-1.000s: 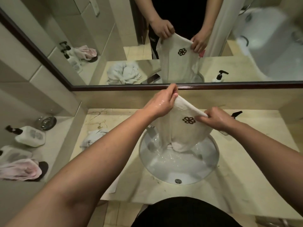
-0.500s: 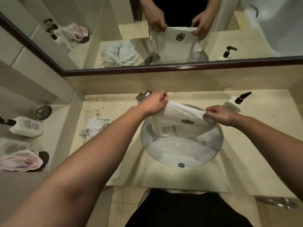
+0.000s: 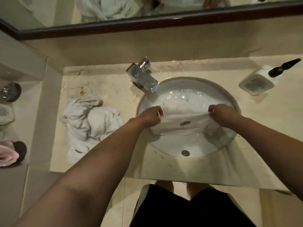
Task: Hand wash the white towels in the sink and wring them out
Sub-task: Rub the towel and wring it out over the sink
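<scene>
A white towel (image 3: 183, 123) with a small dark flower mark is stretched across the round white sink (image 3: 229, 99), its far part lying in the water. My left hand (image 3: 150, 116) pinches its left top edge and my right hand (image 3: 225, 114) pinches its right top edge. Water fills the back of the basin. A second white towel (image 3: 88, 122) lies crumpled on the counter left of the sink.
A chrome faucet (image 3: 144, 76) stands at the sink's back left. A pump bottle (image 3: 260, 79) lies at the back right of the marble counter (image 3: 180, 169). On the lower left ledge sit a glass (image 3: 9, 91) and a pink cloth (image 3: 7, 154). A mirror (image 3: 114, 12) runs along the wall.
Both hands have lowered the towel from in front of the mirror down into the sink and pulled its top edge wider apart. The view has tipped downward.
</scene>
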Available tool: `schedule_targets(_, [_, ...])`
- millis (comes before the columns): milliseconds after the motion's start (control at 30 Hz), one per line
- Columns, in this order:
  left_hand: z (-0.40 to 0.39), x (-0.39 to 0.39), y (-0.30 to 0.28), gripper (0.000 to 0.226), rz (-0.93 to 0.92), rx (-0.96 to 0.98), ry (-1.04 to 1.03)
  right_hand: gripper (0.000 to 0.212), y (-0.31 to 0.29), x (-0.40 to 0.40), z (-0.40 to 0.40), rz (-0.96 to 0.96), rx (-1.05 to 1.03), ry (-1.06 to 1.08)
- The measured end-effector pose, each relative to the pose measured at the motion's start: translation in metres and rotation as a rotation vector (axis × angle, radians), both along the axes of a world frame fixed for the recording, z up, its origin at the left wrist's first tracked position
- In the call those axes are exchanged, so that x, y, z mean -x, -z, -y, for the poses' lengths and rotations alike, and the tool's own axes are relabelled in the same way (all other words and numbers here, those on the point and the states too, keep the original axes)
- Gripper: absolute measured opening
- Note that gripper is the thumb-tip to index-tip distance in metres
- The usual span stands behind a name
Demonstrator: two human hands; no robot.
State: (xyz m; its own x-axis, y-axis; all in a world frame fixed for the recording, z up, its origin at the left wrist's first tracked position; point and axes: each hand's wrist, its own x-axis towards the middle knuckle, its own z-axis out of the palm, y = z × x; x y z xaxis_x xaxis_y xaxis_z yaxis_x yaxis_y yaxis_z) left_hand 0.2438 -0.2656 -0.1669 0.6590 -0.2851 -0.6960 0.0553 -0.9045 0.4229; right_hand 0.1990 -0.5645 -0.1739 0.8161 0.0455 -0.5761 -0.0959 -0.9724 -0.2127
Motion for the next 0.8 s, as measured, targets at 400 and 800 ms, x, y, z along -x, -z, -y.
schedule_targets(400, [0.059, -0.024, 0.12, 0.037, 0.531, 0.131, -0.352, 0.041, 0.105, -0.035, -0.018, 0.517, -0.063, 0.159])
schedule_targets(800, [0.067, -0.015, 0.214, 0.067, 0.716, 0.14, 0.014, 0.093, 0.199, -0.018, -0.038, 0.365, -0.052, -0.08])
